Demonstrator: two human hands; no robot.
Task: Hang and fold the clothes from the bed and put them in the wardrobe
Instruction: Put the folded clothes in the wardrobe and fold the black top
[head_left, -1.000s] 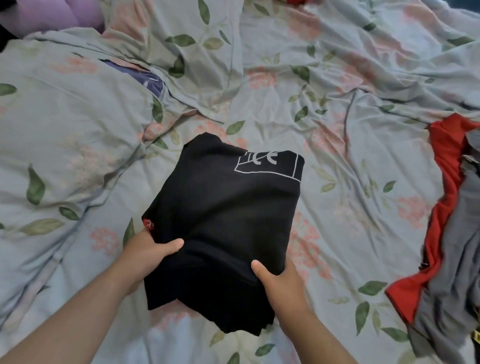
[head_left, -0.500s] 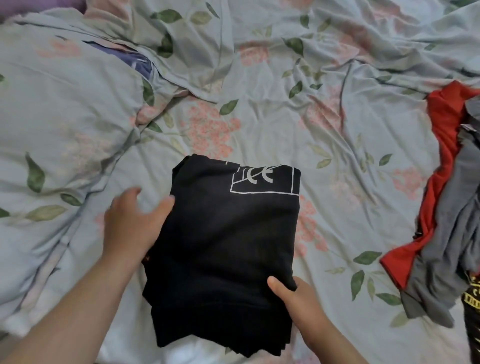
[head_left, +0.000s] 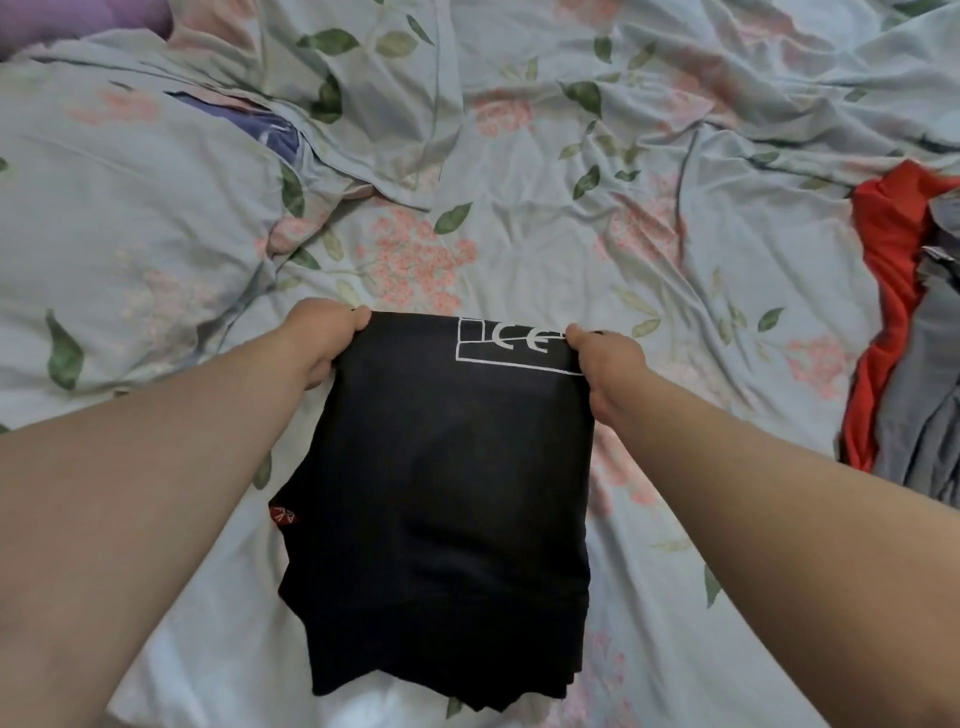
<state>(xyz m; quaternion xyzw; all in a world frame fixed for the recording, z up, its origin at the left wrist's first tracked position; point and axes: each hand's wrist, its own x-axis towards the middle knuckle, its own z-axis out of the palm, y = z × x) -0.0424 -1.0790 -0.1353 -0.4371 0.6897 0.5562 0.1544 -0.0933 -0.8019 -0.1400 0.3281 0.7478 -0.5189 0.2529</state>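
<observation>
Fingers (head_left: 358, 318) of left hand (head_left: 322, 345) and right hand (head_left: 605, 364) curled over the far corners of a folded black shirt (head_left: 441, 499), pinching its top edge. Long axis running from that edge back toward the body, so any fold comes nearward. Soft, matte knit, white print at top; lying on the crumpled floral bed (head_left: 519, 234). Red garment (head_left: 883, 312) and grey garment (head_left: 924, 415) heaped well to the right.

matt black cloth garment (head_left: 441, 493) on crumpled floral cotton-like sheet (head_left: 571, 234).

Both arms reach forward, left hand (head_left: 323, 344) and right hand (head_left: 609, 372) curled in pinching grips (thumbs hidden).
</observation>
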